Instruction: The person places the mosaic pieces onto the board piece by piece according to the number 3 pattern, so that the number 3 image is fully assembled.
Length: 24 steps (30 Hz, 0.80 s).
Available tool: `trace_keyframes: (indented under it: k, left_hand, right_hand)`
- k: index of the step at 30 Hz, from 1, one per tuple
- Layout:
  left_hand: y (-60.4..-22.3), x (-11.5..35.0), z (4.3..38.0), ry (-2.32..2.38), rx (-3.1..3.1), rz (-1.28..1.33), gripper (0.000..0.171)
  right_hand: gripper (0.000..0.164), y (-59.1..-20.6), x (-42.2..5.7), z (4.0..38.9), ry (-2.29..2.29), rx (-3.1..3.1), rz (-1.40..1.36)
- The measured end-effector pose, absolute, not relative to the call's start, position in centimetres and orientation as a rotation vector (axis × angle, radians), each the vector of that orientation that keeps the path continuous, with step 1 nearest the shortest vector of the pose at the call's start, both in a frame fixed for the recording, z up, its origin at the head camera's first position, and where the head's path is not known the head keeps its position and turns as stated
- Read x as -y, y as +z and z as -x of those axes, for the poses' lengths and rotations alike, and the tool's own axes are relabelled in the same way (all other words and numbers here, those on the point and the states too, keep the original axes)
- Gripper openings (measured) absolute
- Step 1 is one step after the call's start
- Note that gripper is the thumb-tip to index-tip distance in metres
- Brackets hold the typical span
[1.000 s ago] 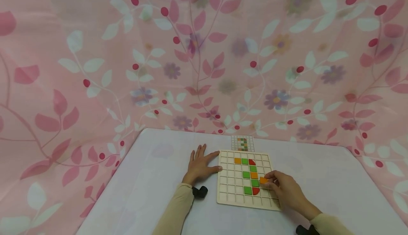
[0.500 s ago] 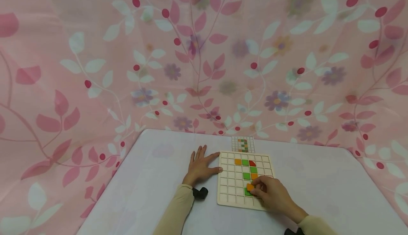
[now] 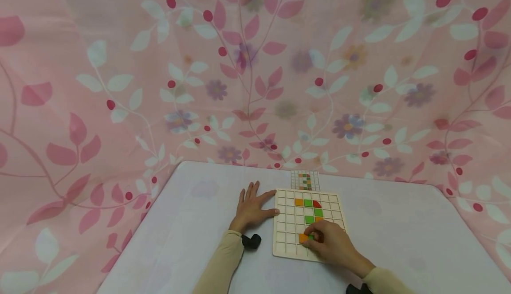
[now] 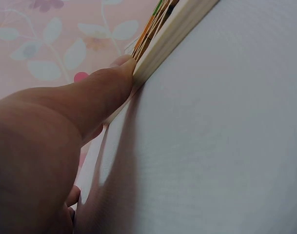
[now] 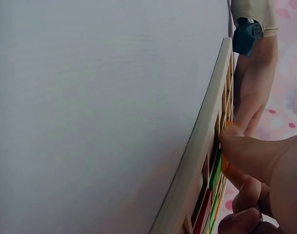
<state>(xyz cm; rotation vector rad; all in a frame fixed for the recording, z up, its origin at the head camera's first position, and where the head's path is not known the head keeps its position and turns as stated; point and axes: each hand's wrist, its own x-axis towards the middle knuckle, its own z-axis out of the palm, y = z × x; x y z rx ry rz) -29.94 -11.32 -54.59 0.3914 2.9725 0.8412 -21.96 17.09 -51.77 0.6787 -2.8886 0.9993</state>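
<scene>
A pale wooden grid board (image 3: pixel 285 229) lies on the white table in the head view, with green, orange and red pieces in some of its cells. My left hand (image 3: pixel 251 209) has its fingers spread; the thumb touches the board's left edge and the index fingertip is at its upper left corner. Over the lower part of the board, my right hand (image 3: pixel 333 243) pinches an orange square tile (image 3: pixel 302 238) between thumb and finger, just left of a green tile (image 3: pixel 311 237). Whether the tile is fully seated in a cell cannot be told. The right hand hides several lower pieces.
Behind the board lies a small card (image 3: pixel 304 180) printed with a grid and coloured squares. The white tabletop (image 3: pixel 407 227) extends on both sides. A pink floral curtain (image 3: pixel 255 72) hangs behind it. Black devices (image 3: pixel 251 241) are strapped at both wrists.
My right hand has carried the orange tile leftward across the board, from beside the right columns to the left of the lower green tile. My left hand has stayed in place.
</scene>
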Motion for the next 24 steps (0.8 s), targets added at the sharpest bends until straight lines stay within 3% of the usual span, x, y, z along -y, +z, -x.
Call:
trace_keyframes:
  k: [11, 20, 24]
  left_hand:
    - [-54.4, 11.4, 30.0, 0.828, -2.972, -0.385, 0.070]
    - [-55.1, 11.3, 30.2, 0.813, -2.970, -0.394, 0.071]
    - [-54.7, 11.3, 30.0, 0.823, -2.965, -0.399, 0.070]
  right_hand:
    - [0.012, -50.9, -15.8, 22.6, 0.937, 2.974, -0.678]
    - [0.024, -50.5, -15.2, 22.4, 0.966, 3.098, -0.522]
    - [0.022, -50.5, -15.3, 22.4, 1.041, 3.125, -0.543]
